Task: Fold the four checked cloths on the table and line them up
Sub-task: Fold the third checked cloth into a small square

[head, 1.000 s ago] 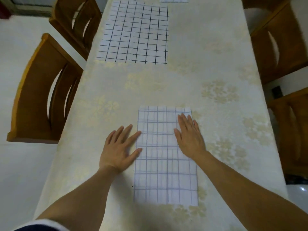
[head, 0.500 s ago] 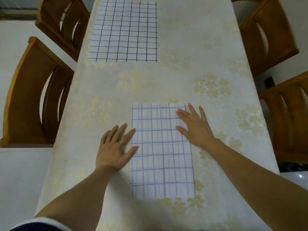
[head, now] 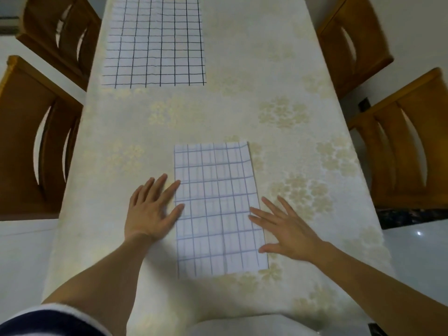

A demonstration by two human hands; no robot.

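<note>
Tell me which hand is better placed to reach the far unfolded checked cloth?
Likely the left hand: the flat white dark-checked cloth lies far-left, on its side; the right hand sits beyond the folded pale-checked cloth.

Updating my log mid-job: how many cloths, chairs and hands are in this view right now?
Checked cloths: 2, one by the hands, one farther up the table
Wooden chairs: 4
Hands: 2
Total: 8

Two cloths (head: pixel 218 209) (head: pixel 155 42), four chairs (head: pixel 48 27) (head: pixel 26 141) (head: pixel 351 40) (head: pixel 407 141), two hands (head: pixel 150 209) (head: pixel 291 234)
</note>
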